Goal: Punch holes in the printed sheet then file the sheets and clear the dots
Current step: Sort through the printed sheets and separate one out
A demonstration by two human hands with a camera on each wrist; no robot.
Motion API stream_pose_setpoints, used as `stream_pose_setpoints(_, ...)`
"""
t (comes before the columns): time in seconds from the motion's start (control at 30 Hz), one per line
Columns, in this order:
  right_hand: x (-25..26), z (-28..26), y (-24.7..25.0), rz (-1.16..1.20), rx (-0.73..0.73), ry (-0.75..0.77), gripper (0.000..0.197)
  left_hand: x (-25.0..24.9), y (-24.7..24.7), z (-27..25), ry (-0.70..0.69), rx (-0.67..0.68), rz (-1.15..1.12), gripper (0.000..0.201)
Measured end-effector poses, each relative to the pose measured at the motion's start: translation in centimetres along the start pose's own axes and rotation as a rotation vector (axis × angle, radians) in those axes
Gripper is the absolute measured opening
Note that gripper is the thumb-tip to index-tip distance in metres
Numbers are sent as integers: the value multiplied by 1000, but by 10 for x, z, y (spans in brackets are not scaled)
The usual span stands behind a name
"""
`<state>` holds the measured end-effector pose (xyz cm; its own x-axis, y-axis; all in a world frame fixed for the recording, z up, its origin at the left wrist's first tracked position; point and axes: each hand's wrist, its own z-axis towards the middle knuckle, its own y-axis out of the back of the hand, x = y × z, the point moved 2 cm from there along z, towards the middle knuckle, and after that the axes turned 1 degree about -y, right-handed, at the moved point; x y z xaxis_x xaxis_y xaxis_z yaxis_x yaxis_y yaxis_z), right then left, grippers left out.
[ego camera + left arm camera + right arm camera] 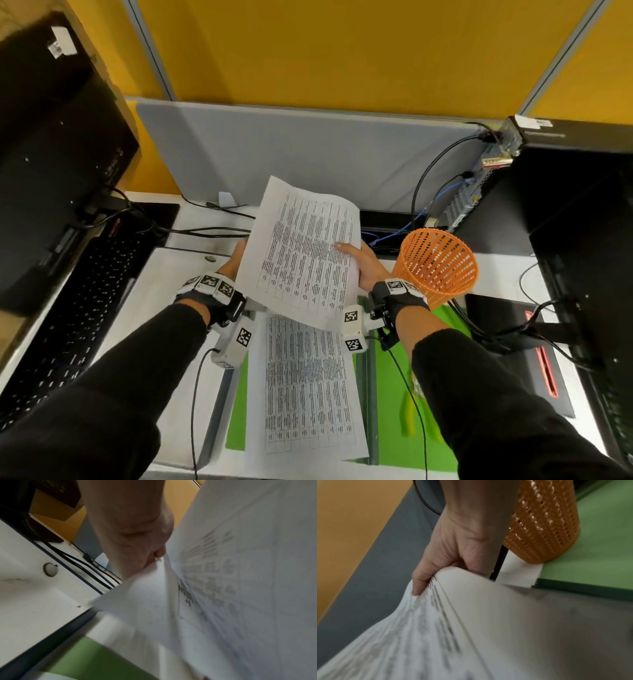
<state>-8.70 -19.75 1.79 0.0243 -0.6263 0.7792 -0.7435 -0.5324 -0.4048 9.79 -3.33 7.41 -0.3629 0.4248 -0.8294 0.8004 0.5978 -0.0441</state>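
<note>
Sheets printed with dense tables, text too small to read, held above the desk at frame centre: left hand grips the left edge, right hand pinches the right edge, thumb on top. Another printed sheet lies on the green folder below. Orange mesh basket at right; both wrist views blurred.

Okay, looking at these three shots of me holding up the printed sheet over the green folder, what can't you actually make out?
- Printed sheet: text too small in the head view, blurred in both wrist views; punched holes cannot be confirmed.
- Left hand: fingers hidden behind the sheet.
- Green folder: its middle is covered by a second sheet.
- Hole punch and dots: not visible anywhere.
- Orange basket: contents unclear.
</note>
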Motion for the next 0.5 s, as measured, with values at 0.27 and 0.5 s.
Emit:
stream_pose_setpoints(0.27,0,-4,11,-83,-198,97,105,10,-9,4,-176,100,252,51)
stream_pose_setpoints(0.5,20,-21,-9,-364,-388,459,37,20,-16,-1,-542,-194,215,41)
